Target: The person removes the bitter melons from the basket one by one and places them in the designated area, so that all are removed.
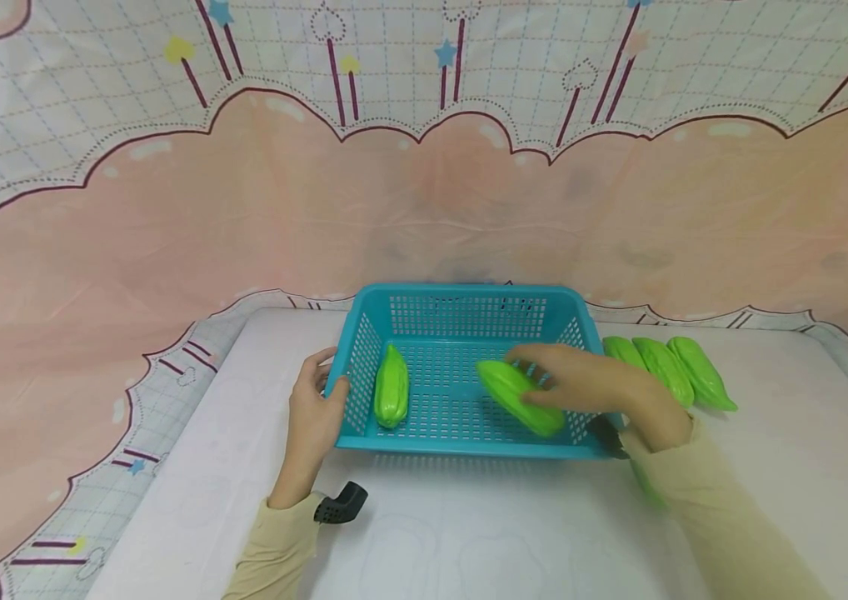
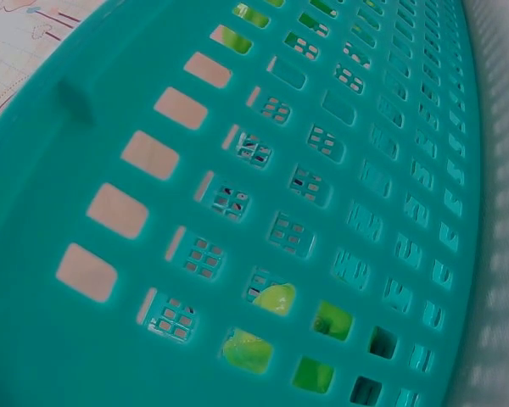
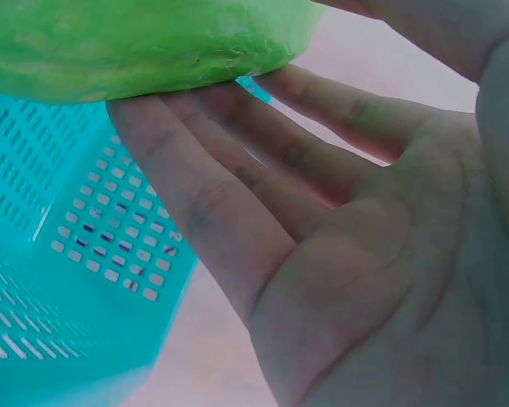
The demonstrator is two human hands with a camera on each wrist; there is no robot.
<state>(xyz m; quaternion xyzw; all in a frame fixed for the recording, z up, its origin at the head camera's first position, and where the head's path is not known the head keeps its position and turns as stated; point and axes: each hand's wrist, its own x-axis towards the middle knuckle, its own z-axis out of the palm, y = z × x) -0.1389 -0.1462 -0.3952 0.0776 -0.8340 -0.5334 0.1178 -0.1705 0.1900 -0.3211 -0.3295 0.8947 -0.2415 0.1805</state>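
A blue-green plastic basket [image 1: 461,450] with slotted walls stands on the white table. At its left wall, my left hand [image 1: 316,412] grips the rim, thumb on the inner side; the left wrist view shows this perforated wall [image 2: 34,339] up close. Over the right half of the basket, my right hand [image 1: 570,377] holds a bright green, bumpy bitter melon [image 1: 517,396] between thumb and fingers. In the right wrist view the fingertips meet the melon's [image 3: 153,47] underside. Another bitter melon [image 1: 391,392] lies inside near the left wall.
Right of the basket, several more bitter melons [image 1: 700,373] lie side by side on the white table [image 1: 469,533]. A further green piece [image 1: 645,483] is partly hidden below the right sleeve. A patterned cloth [image 1: 424,200] hangs behind the table. A black wrist camera [image 1: 341,504] sits at the left cuff.
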